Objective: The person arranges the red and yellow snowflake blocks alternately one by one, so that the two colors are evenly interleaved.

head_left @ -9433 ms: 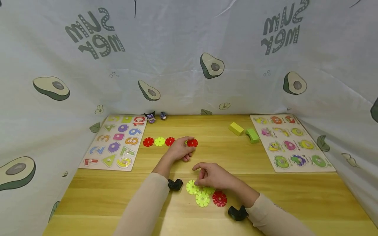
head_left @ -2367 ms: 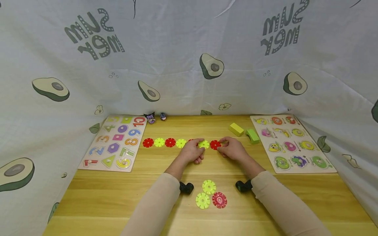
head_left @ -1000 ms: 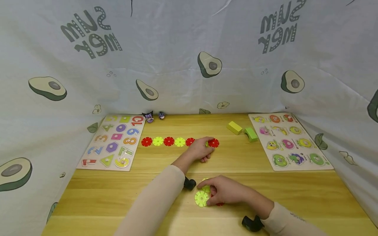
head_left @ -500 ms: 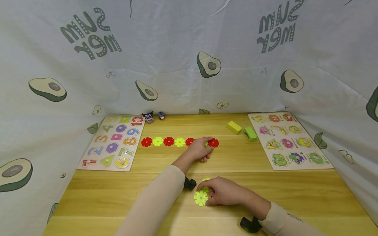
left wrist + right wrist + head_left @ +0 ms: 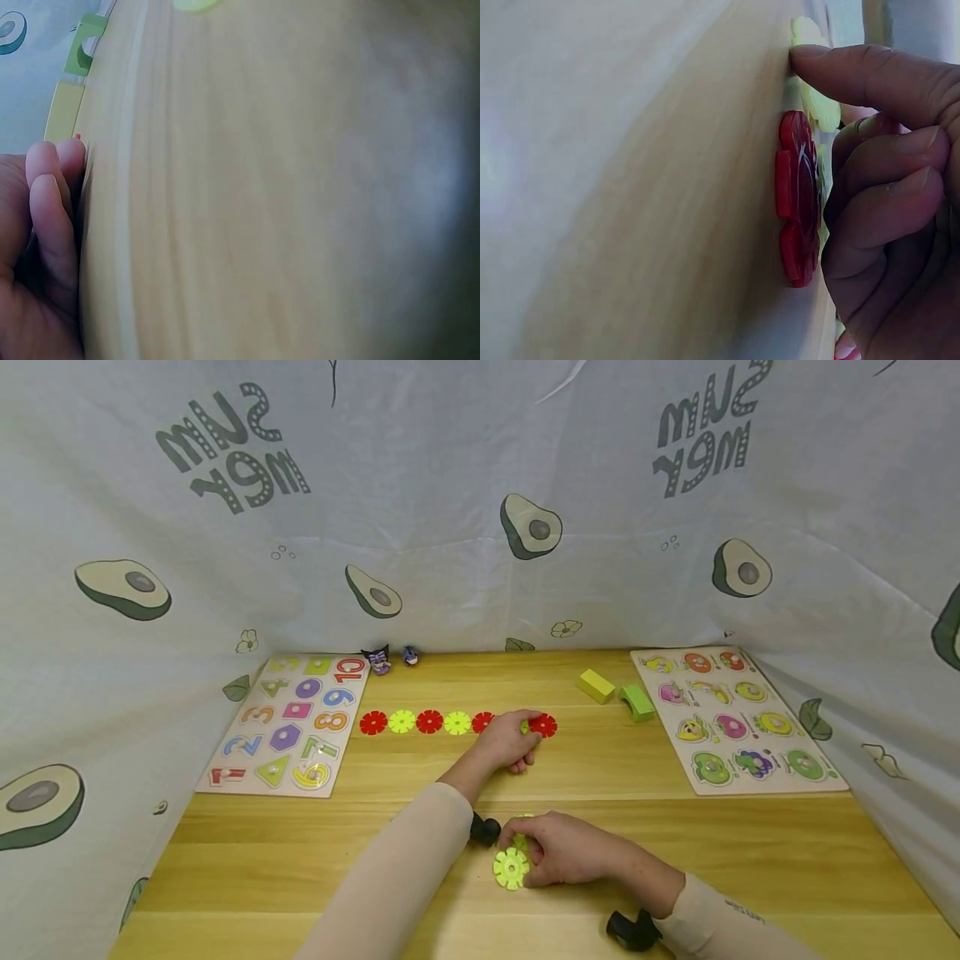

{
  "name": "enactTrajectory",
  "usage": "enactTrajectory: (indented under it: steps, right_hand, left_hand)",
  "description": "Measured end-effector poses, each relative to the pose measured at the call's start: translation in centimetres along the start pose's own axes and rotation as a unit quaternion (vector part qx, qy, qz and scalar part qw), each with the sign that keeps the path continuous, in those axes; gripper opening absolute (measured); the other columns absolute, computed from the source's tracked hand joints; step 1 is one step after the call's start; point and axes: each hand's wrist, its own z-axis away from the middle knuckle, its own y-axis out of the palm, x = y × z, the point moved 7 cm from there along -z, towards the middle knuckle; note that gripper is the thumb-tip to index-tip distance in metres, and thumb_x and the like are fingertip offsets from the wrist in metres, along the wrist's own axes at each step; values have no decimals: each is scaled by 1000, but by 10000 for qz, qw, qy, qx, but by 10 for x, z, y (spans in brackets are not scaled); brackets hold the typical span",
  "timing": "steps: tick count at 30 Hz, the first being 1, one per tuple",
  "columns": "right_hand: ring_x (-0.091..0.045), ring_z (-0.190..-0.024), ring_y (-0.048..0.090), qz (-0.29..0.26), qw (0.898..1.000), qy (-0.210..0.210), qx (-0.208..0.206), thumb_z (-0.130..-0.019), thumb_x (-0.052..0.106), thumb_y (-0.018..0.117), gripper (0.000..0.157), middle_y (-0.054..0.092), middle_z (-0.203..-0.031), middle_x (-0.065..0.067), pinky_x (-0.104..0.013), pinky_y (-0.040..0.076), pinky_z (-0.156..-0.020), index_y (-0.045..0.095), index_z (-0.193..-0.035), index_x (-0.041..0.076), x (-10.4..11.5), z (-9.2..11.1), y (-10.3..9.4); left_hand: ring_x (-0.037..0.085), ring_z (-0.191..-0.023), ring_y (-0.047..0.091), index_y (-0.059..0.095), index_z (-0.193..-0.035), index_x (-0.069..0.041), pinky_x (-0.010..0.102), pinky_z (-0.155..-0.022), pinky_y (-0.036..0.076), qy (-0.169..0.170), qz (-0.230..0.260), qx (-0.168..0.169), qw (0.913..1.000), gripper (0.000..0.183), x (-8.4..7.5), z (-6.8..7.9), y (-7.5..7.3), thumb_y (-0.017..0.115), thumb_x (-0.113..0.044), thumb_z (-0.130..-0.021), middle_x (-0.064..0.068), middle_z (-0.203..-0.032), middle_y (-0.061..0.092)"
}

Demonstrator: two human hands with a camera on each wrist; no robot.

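At the right end of a row of alternating red and yellow notched discs [image 5: 429, 722], my left hand [image 5: 506, 740] holds the last red notched disc [image 5: 546, 725] between index finger and thumb. It covers most of the yellow disc beside it; its other fingers are curled, as the left wrist view shows. Nearer me, my right hand [image 5: 573, 850] pinches a yellow notched disc [image 5: 511, 869] at its edge, flat near the table. Another yellow disc [image 5: 522, 841] is partly under the fingers. A red disc [image 5: 799, 199] lies below the hand, hidden in the head view.
A number puzzle board [image 5: 281, 727] lies at left, a fruit puzzle board [image 5: 738, 722] at right. Yellow [image 5: 596, 686] and green arch [image 5: 637, 702] blocks sit at back right, small purple figurines [image 5: 378, 659] at back left. A printed cloth [image 5: 450, 485] hangs behind the table.
The row has grown longer to the right since the oldest frame. My left hand shifted right to the last red disc; my right hand came back from the row and closed on the yellow disc.
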Motion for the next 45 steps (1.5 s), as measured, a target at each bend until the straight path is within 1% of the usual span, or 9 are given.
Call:
enactTrajectory:
  steps: [5, 12, 21, 25, 28, 34, 38, 41, 45]
  right_hand:
    - [-1, -51, 43, -26, 10000, -49, -68, -73, 18, 77, 36, 48, -61, 11, -18, 38, -47, 55, -100, 28, 2, -1, -1]
    - [-5, -66, 47, 21, 9988, -278, -396, -73, 17, 78, 32, 52, -81, 8, -19, 43, -56, 53, -92, 25, 6, -1, -5]
    - [-8, -62, 54, -1017, 9923, 36, -708, -86, 25, 67, 14, 57, -81, 4, -24, 48, -53, 58, -96, 26, -3, 1, -13]
    - [-17, -60, 59, -1716, 9786, 351, -1083, -87, 22, 66, 17, 57, -80, -6, -31, 53, -52, 59, -102, 20, -17, 1, -28]
    - [-23, -61, 62, -2206, 9600, 714, -1573, -87, 16, 66, 21, 54, -81, -12, -36, 55, -54, 58, -106, 11, -34, 2, -45]
    - [-23, -71, 65, -2614, 9139, 1648, -2634, -89, 10, 62, 30, 52, -88, -16, -35, 56, -62, 52, -117, 4, -79, 10, -82]
    - [-22, -76, 65, -2655, 8946, 1992, -2991, -90, 7, 59, 36, 53, -92, -17, -33, 56, -66, 47, -123, 1, -104, 15, -99]
    - [-20, -78, 65, -2505, 8898, 2173, -3135, -89, 8, 62, 41, 52, -95, -17, -31, 55, -68, 45, -126, 0, -117, 18, -109]
    - [-19, -79, 57, -1795, 8951, 2436, -3274, -84, 14, 69, 49, 50, -96, -14, -27, 54, -66, 47, -126, 2, -125, 20, -120]
  left_hand:
    - [19, -37, 53, 49, -133, -29, 32, -39, 50, -21, -50, -7, 10000, 42, 0, 0, 0, 57, -22, -93, 9, -55, 60]
    - [18, -38, 54, 47, -135, -28, 32, -40, 51, 9, -108, -11, 9999, 44, -1, 0, -2, 57, -22, -93, 9, -55, 61]
    - [19, -38, 53, 48, -134, -29, 31, -40, 50, -9, -64, -26, 10000, 42, -1, 1, -2, 57, -23, -93, 8, -53, 60]
    - [19, -38, 53, 49, -133, -29, 31, -40, 50, -38, -51, -67, 10000, 42, -1, 1, -3, 57, -23, -93, 8, -53, 60]
    - [19, -38, 54, 49, -133, -29, 31, -40, 50, -58, -66, -85, 9999, 41, -1, 0, -4, 57, -23, -93, 9, -54, 60]
    - [18, -38, 53, 49, -133, -30, 30, -40, 50, -167, -59, -69, 9998, 43, 2, -1, -2, 59, -23, -92, 9, -56, 61]
    - [18, -37, 53, 49, -132, -31, 31, -39, 50, -224, 22, -75, 9997, 43, 3, -2, -1, 59, -23, -91, 9, -55, 60]
    - [19, -37, 52, 50, -132, -31, 32, -39, 50, -214, 85, -91, 9997, 43, 3, -2, 0, 60, -24, -91, 9, -54, 60]
    - [19, -36, 52, 50, -132, -31, 32, -39, 50, -154, 139, -121, 9997, 43, 2, -2, 0, 60, -23, -91, 10, -53, 59]
